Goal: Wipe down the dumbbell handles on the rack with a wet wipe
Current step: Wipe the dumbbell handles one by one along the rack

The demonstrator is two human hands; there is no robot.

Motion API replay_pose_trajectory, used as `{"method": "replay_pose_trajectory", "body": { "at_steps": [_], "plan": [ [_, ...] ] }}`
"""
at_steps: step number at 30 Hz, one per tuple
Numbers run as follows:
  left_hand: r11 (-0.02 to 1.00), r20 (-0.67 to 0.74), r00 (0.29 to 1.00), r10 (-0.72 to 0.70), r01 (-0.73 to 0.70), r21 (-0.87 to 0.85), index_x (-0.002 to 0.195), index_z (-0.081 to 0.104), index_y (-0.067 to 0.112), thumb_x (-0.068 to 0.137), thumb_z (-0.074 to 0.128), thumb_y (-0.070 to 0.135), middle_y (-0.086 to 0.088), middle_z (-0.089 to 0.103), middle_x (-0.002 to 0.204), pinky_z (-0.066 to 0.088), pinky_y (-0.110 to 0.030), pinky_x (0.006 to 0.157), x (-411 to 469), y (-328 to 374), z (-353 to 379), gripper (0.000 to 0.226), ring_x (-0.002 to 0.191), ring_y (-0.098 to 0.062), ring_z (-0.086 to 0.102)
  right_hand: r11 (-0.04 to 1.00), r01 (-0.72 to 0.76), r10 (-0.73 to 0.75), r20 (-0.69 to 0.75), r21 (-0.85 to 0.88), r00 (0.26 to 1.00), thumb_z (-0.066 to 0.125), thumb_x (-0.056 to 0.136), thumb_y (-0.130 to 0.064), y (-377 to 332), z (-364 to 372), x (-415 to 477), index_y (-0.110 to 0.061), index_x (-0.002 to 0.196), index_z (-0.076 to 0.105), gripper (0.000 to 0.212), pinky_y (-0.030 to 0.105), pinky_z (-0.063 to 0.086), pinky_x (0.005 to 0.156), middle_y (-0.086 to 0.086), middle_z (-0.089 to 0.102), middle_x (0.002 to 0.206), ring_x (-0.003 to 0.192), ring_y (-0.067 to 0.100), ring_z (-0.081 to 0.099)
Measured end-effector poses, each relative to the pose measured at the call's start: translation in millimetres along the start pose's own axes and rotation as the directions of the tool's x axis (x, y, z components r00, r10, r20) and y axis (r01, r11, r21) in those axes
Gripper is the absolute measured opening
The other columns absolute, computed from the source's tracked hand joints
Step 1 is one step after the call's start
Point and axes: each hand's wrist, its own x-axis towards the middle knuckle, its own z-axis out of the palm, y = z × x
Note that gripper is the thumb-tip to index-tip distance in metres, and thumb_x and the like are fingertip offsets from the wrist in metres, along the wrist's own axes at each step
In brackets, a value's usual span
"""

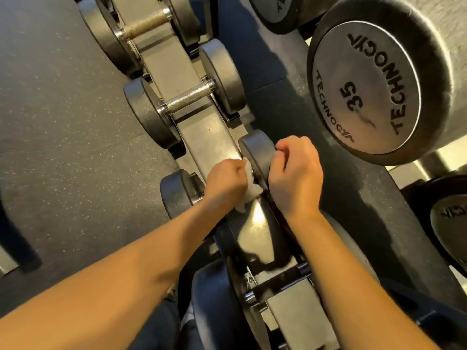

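On lower rack rail (209, 132): left hand (225, 178) gripping bunched wet wipe (252, 190), pressing it where handle is sitting, handle itself hidden. Right hand (295, 178) curling fingers over dumbbell head (257, 150), just beside wipe. Open rubber floor (63, 122) lying left; 35 dumbbell (366, 87) overhanging near right. Neighbour dumbbell (189, 96) sitting beyond, apart.

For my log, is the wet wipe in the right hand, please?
No, the left hand grips the wet wipe beside the dumbbell head.
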Motion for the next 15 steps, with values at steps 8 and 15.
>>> {"method": "replay_pose_trajectory", "body": {
  "at_steps": [8, 15],
  "plan": [
    [0.953, 0.291, 0.945, 0.15, -0.216, 0.213, 0.092, 0.06, 0.02, 0.099, 0.051, 0.021, 0.0, 0.067, 0.094, 0.05, -0.038, 0.083, 14.3, -16.1, -3.1, 0.012, 0.086, -0.019, 0.061, 0.982, 0.037, -0.037, -0.002, 0.185, 0.999, 0.045, 0.098, -0.014, 17.8, 47.5, 19.8, -0.012, 0.114, 0.062, 0.023, 0.027, 0.045, 0.07, 0.0, 0.056, 0.097, 0.083, 0.012, 0.054],
    [0.894, 0.727, 0.572, -0.379, 0.43, 0.128, 0.078, 0.069, 0.006, 0.091, 0.061, 0.012, -0.016, 0.069, 0.087, 0.052, -0.025, 0.058, 58.3, 4.1, -8.0, 0.015, 0.068, -0.023, 0.069, 0.992, -0.004, 0.005, -0.001, 0.129, 1.0, 0.045, 0.098, -0.016, 14.5, 47.9, 19.9, -0.013, 0.115, 0.064, 0.026, 0.03, 0.048, 0.07, 0.0, 0.059, 0.1, 0.086, 0.011, 0.054]
  ]
}}
